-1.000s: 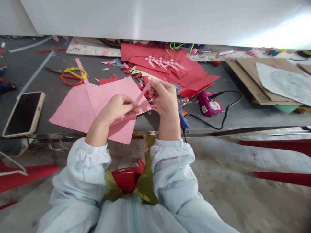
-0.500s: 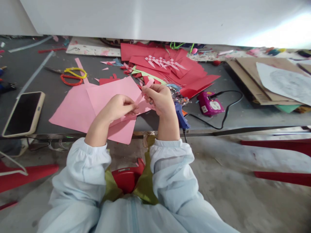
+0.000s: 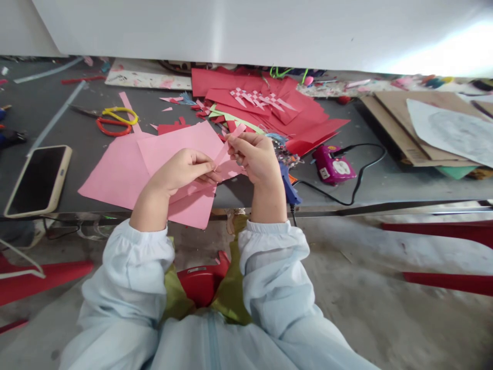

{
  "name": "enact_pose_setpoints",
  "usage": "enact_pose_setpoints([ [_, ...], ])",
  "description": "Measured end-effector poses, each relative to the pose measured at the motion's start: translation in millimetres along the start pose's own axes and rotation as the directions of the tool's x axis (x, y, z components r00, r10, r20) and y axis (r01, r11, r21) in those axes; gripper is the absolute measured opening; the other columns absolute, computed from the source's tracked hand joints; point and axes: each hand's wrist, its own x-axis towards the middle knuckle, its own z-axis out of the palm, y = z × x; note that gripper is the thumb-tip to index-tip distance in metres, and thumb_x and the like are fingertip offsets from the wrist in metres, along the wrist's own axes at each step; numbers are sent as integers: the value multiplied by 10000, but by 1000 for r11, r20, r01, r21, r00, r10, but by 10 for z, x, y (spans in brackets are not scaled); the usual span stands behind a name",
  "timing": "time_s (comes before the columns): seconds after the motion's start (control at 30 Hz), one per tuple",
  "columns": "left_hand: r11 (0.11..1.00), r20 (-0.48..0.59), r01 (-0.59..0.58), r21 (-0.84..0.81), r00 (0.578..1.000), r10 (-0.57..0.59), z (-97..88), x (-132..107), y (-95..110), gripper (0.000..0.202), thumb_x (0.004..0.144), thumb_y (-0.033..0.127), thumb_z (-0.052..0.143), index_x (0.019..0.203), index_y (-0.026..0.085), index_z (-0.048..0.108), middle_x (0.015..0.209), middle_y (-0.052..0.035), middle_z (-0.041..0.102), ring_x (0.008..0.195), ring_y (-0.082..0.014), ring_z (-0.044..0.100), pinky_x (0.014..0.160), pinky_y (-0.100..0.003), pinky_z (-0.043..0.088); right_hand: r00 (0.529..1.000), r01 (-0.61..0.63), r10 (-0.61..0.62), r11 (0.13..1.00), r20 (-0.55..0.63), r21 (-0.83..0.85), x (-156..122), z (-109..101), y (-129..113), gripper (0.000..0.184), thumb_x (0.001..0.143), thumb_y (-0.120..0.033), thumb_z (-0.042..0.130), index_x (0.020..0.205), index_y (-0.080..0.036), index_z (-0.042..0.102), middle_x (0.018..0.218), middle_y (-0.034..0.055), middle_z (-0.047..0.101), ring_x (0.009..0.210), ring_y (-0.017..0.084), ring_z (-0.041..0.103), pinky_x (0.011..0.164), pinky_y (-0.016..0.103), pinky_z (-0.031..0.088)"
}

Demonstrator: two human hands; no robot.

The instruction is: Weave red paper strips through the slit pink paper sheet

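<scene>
A narrow pink paper strip [image 3: 224,149] runs slantwise between my two hands above the table's front edge. My left hand [image 3: 184,170] pinches its lower end with closed fingers. My right hand [image 3: 255,156] pinches the upper end, and the tip sticks out above my fingers. Under both hands lie two overlapping pink paper sheets [image 3: 127,169], one of them hanging over the table edge.
On the grey table [image 3: 385,180] are a pile of red paper [image 3: 277,110] with a woven pink-white piece, scissors [image 3: 111,121], a phone [image 3: 38,180] at the left, a purple device [image 3: 332,165] with a black cable, a blue glue gun [image 3: 288,187], and cardboard [image 3: 408,128] at the right.
My right hand has come down and left along the strip, closer to my left hand, so less strip shows between them. My left hand has barely moved.
</scene>
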Motion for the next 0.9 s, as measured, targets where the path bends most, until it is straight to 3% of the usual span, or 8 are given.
enact_pose_setpoints([
  [0.13, 1000, 32, 3, -18, 999, -3, -10, -11, 1, 121, 884, 186, 659, 831, 122, 747, 799, -82, 775, 724, -161, 739, 768, -283, 600, 1000, -11, 11, 1000, 0, -13, 1, -3, 6, 164, 685, -327, 768, 680, -177, 700, 561, -44, 574, 508, 34, 502, 485, 162, 410],
  [0.4, 1000, 58, 0, -24, 998, 1, -27, -14, -4, 140, 898, 180, 644, 822, 127, 749, 804, -81, 777, 726, -158, 740, 713, -252, 595, 1000, -3, 2, 1000, 16, 22, 2, -6, 6, 135, 686, -295, 749, 662, -171, 701, 554, -46, 564, 497, 28, 476, 477, 166, 387],
  [0.77, 999, -23, -15, 52, 1000, 16, 10, 26, -19, 139, 873, 140, 637, 773, 113, 730, 790, -89, 773, 710, -159, 736, 724, -264, 585, 999, -20, 20, 1000, -30, -7, 22, 33, -10, 171, 716, -291, 737, 628, -180, 641, 508, -58, 538, 472, 29, 474, 457, 159, 359],
  [0.9, 998, -47, -32, 46, 998, 35, 31, 25, -34, 143, 874, 150, 636, 768, 111, 725, 790, -92, 771, 702, -156, 733, 711, -257, 583, 1000, -5, 5, 999, 14, -39, 23, 52, 19, 218, 708, -298, 764, 598, -175, 622, 523, -53, 578, 454, 20, 474, 470, 159, 385],
])
